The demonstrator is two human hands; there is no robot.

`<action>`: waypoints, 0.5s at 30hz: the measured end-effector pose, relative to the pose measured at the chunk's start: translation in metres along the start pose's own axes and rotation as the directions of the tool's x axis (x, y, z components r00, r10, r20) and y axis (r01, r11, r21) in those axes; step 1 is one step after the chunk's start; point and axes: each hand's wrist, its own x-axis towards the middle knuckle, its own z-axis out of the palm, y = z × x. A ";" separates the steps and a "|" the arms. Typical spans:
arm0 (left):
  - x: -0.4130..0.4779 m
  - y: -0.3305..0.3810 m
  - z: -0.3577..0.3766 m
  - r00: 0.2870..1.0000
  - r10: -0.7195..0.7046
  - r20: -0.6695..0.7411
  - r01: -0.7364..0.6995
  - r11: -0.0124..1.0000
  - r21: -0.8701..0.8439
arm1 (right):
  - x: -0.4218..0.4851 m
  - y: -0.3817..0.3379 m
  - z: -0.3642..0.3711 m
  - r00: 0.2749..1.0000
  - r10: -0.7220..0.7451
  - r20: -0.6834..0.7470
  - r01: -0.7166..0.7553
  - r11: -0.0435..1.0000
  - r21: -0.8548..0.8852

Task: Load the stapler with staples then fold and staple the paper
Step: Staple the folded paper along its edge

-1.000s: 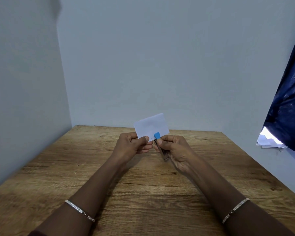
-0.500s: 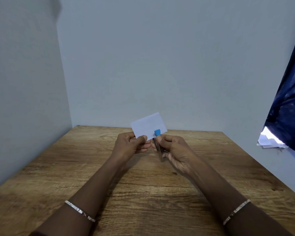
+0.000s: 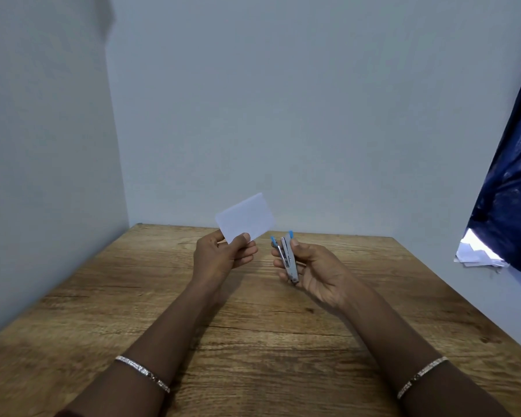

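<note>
The left hand [image 3: 223, 257] is pinching the folded white paper [image 3: 245, 217] by its lower corner between thumb and fingers, holding it up above the wooden table [image 3: 253, 341], its long edge slanting up to the right. The right hand [image 3: 316, 269] is gripping the small metal stapler [image 3: 287, 257], long axis nearly upright, blue tips pointing up and away, arms seemingly parted slightly. Paper and stapler are sitting apart.

Wood-grain table [image 3: 283, 341] set in a corner, pale grey-blue walls [image 3: 283, 115], dark blue curtain [image 3: 512, 191] at right
</note>
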 end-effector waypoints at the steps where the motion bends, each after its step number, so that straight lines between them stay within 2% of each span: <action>1: 0.000 0.000 0.000 1.000 -0.006 -0.002 0.006 1.000 -0.026 | 0.001 0.000 0.000 1.000 -0.005 -0.003 0.005 1.000 0.004; 10: 0.000 0.002 0.001 0.998 -0.054 -0.018 0.050 0.987 -0.153 | 0.001 0.000 -0.001 0.991 -0.130 -0.007 0.129 0.989 -0.068; 15: 0.000 -0.001 -0.001 0.995 -0.079 0.057 0.088 0.983 -0.163 | -0.002 0.003 0.002 0.991 -0.136 0.012 0.136 0.986 -0.094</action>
